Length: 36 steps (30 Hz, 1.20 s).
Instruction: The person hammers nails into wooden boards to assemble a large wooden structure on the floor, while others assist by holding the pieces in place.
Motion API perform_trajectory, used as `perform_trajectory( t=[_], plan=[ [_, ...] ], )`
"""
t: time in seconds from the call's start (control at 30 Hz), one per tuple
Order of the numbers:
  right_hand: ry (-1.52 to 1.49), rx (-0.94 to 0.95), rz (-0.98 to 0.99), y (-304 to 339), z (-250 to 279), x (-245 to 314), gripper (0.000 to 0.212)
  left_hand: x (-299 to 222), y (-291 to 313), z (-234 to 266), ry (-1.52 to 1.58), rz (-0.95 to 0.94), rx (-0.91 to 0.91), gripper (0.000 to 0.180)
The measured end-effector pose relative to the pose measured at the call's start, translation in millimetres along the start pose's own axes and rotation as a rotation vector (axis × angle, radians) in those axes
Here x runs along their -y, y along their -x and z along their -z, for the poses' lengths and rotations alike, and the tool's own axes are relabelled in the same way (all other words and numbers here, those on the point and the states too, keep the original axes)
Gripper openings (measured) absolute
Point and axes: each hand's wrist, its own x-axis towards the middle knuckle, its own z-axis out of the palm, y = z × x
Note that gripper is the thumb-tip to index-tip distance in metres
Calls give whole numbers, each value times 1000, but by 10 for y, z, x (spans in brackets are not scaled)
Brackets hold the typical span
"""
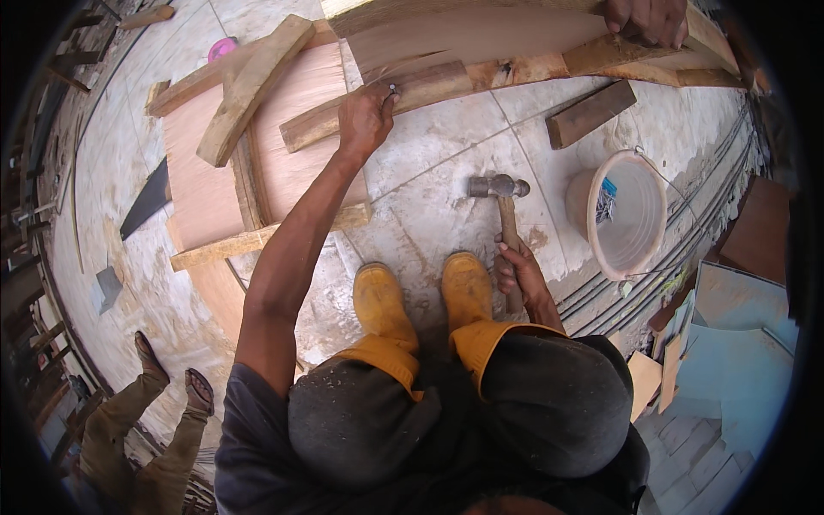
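Note:
My left hand [367,116] is closed in a pinch on a nail [393,87], of which only the small shiny end shows. It rests against a timber batten [433,83] along the near edge of a plywood-faced wooden frame [481,43]. Lower down and to the right, my right hand [518,273] grips the wooden handle of a ball-peen hammer [495,186]. The hammer's metal head points away from me, above the floor and apart from the frame. A co-worker's hand [648,19] lies on the frame's far right part.
Left of me lies a second plywood panel [202,163] with battens and a loose timber piece [257,90] across it. At right stand a pale bucket [592,215] holding nails, a wood block [592,113], cables [614,300] and stacked boards [738,369]. Another person's sandalled feet [199,390] are lower left.

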Motion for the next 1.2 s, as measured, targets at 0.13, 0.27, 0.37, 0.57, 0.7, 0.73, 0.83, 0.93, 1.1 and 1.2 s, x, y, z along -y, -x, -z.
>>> perform_trajectory(
  t=[0.13,0.27,0.37,0.57,0.7,0.73,0.83,0.93,1.1,1.2],
  plan=[
    [626,-202,280,25,-286,88,34,-36,-25,-34,11,-37,-29,10],
    [813,-143,525,22,-737,263,39,-9,-16,-11,-23,-71,-38,9],
    [936,-130,649,-153,-803,319,43,-46,-22,-49,-19,-109,-39,8],
    [1243,-169,750,-212,-1145,538,42,-21,7,-25,-54,-169,-37,5],
    [1186,-185,1002,-138,-1397,578,41,5,27,-47,-70,-195,-65,6],
    [1184,-191,1136,-178,-1436,561,38,7,39,-45,-80,-194,-63,7],
    [1160,-192,1143,-336,-1464,523,35,-17,24,-41,-80,-200,-65,10],
    [1417,-264,792,-472,-1390,611,30,-68,3,-60,-42,-220,-94,11],
    [1260,-247,869,-175,-1544,649,27,2,19,-57,-68,-208,-78,13],
    [1168,-226,1056,-166,-1545,602,28,9,34,-58,-80,-202,-81,14]
  ],
)
